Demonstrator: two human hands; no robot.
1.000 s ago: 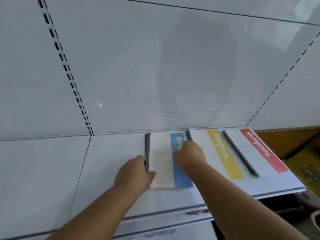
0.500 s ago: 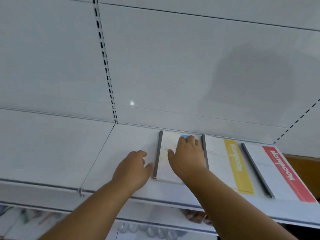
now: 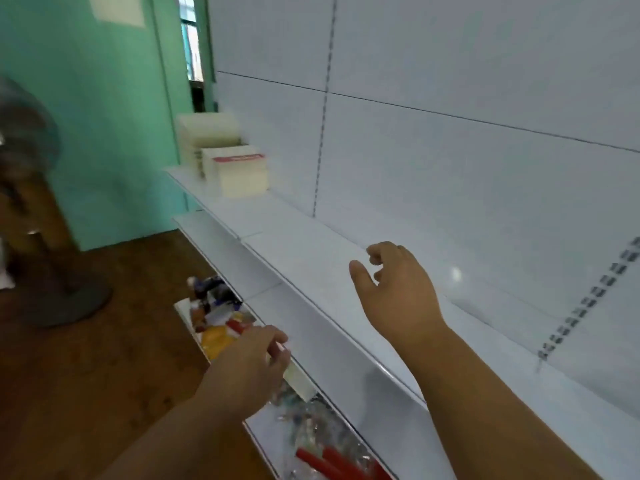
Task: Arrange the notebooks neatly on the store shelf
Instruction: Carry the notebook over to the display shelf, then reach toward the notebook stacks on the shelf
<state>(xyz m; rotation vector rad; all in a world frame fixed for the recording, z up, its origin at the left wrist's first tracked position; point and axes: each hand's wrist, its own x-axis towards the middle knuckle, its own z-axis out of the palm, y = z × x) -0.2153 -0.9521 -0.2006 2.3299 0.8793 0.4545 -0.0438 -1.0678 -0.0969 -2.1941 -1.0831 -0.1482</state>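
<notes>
Both hands have been lifted off the blue notebook, and the view has been turned to the left, so the flat notebooks are no longer seen. The right hand (image 3: 398, 292) is held over the white shelf (image 3: 311, 258), with its fingers loosely bent and nothing held. The left hand (image 3: 249, 365) is held lower, by the shelf below; its fingers are bent, and a grip cannot be told. Stacks of notebooks (image 3: 239, 174) are seen far along the shelf.
</notes>
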